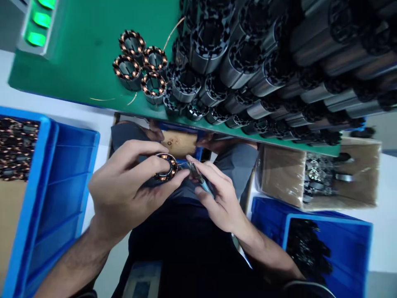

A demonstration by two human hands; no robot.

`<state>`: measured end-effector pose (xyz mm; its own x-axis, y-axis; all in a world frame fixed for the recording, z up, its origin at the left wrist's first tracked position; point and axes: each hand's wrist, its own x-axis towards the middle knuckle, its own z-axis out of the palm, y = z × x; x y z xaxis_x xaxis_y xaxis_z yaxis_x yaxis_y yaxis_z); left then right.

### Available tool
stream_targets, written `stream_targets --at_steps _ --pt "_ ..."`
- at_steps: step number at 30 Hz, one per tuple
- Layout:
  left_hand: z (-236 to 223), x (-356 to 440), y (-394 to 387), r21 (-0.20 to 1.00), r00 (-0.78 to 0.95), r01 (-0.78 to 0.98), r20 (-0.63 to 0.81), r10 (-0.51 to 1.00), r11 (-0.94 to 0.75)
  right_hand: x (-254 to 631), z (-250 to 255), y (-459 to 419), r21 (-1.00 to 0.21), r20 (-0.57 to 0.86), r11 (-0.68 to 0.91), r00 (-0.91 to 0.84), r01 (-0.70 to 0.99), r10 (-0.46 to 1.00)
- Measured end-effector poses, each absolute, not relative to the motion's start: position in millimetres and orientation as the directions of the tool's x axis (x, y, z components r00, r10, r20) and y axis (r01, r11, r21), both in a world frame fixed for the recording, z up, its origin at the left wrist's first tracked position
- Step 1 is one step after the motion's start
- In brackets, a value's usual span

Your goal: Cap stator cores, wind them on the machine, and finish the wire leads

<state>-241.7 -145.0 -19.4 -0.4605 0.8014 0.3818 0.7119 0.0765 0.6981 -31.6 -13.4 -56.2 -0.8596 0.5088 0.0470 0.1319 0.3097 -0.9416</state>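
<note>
My left hand (124, 186) is closed around a small motor stator (172, 161) wound with copper wire, its open ring turned toward the right. In my right hand (221, 196) is a small pair of pliers or cutters (203, 183) with light blue handles. The tool's metal tip lies close to the stator and my left thumb, by thin wire ends; whether it touches a wire I cannot tell. Both hands are above my lap, in front of the green tabletop (83, 54), where several copper-wound stators (154, 85) stand upright.
Many dark stator cores (238, 66) crowd the tabletop's right side. Loose wire bits (102, 99) lie near its edge. A blue bin (68, 165) stands left beside wound stators (18, 149). Right are a cardboard box (282, 176) of metal parts and a blue bin (350, 244) of black parts.
</note>
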Motion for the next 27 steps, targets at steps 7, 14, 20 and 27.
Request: stream_targets --at_steps 7,14,20,27 --pt "-23.4 -243.7 -144.0 0.652 -0.398 0.757 0.410 0.820 0.042 -25.1 -56.2 -11.0 -0.932 0.063 0.338 -0.854 0.135 0.517" --pt "-23.8 -240.4 -143.4 0.648 -0.376 0.761 0.406 0.833 0.028 -23.7 -54.6 -12.3 -0.915 0.088 0.375 -0.836 0.147 0.542" --pt "-21.5 -235.1 -143.8 0.672 -0.404 0.740 0.397 0.824 0.039 -26.2 -59.1 -14.1 -0.929 0.099 0.349 -0.831 0.119 0.547" --pt "-37.1 -240.7 -140.7 0.949 -0.570 0.304 0.112 0.814 0.082 -29.3 -68.7 -1.9 -0.911 -0.003 0.326 -0.796 0.252 0.605"
